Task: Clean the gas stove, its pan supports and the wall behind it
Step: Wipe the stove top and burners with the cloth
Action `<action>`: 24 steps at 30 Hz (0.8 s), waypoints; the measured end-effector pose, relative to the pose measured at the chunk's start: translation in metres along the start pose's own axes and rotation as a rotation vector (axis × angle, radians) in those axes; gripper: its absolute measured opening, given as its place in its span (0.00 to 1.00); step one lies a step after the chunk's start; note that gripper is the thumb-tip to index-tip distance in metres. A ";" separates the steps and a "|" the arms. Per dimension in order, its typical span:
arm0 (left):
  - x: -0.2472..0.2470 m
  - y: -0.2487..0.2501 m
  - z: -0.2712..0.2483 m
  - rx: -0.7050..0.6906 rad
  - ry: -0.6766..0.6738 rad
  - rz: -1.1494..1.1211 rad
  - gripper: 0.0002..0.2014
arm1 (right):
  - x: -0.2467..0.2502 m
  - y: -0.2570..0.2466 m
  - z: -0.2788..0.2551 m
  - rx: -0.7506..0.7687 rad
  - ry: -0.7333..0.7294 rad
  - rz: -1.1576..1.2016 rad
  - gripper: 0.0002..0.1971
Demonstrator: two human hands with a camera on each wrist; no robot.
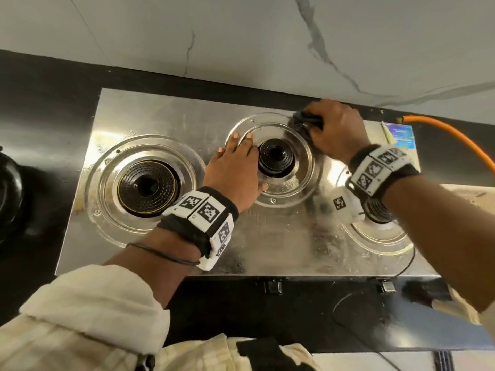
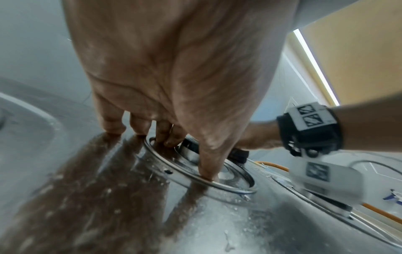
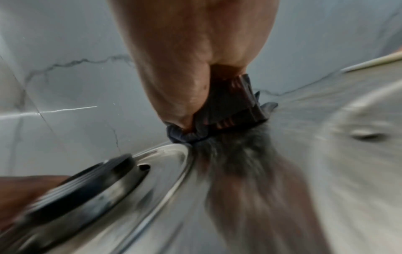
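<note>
My right hand (image 1: 336,132) is clenched on the dark cloth (image 1: 304,123), pressed to the stove (image 1: 281,236) at the far right rim of the middle burner (image 1: 276,156); my left hand (image 1: 235,167) lies flat, fingers spread, on that ring's left side, bracing; the wall (image 1: 241,36) lies just beyond the cloth, so my right is nearer; no pan supports on the burners.

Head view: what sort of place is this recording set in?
Most likely a home kitchen: a steel gas stove with burners sits on a black counter, an orange gas hose feeds it, and marble-look wall tiles rise behind.
</note>
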State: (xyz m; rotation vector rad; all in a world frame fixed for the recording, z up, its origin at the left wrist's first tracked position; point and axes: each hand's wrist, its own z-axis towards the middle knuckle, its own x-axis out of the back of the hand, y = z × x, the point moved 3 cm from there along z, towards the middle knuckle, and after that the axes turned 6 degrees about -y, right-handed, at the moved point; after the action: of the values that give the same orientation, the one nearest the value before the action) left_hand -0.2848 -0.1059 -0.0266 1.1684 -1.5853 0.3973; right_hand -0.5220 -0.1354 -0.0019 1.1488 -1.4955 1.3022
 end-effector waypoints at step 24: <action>-0.003 -0.004 0.003 -0.009 0.002 0.012 0.41 | -0.011 -0.021 -0.060 -0.140 0.063 0.087 0.09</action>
State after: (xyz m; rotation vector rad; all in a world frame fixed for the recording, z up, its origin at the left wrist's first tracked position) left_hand -0.2828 -0.1086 -0.0311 1.1524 -1.5915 0.3983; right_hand -0.4976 -0.0753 -0.0001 0.9549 -1.5787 1.2580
